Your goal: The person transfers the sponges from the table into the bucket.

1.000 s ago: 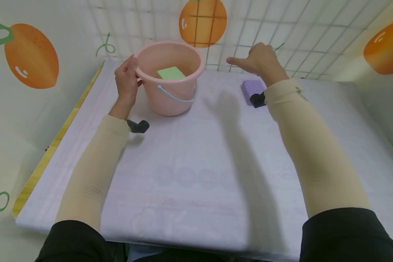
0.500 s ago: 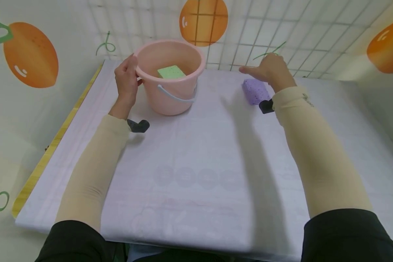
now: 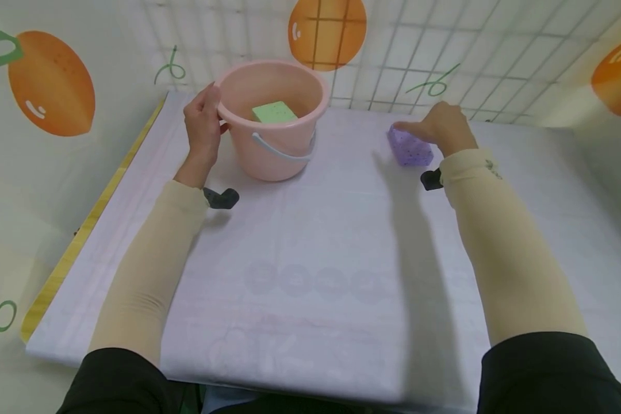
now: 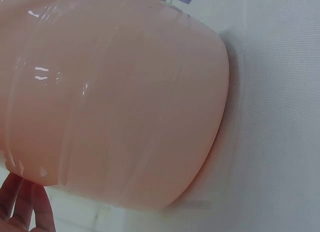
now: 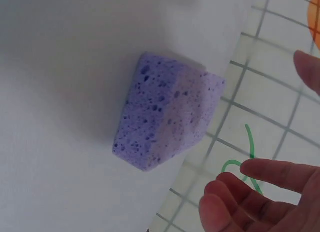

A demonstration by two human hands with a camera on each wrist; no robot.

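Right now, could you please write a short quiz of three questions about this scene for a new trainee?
1. True or false: the green sponge lies inside the pink bucket.
2. Which hand holds the bucket rim?
A. left hand
B. right hand
3. Fill in: the sponge on the white cloth near the right hand is ____.

Key: 1 true; 2 A; 3 purple.

Bright, even light; soft shadows

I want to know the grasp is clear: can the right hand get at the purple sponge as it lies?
Probably yes. The right hand hovers open just above the purple sponge, which lies alone on the white cloth; nothing stands between them.
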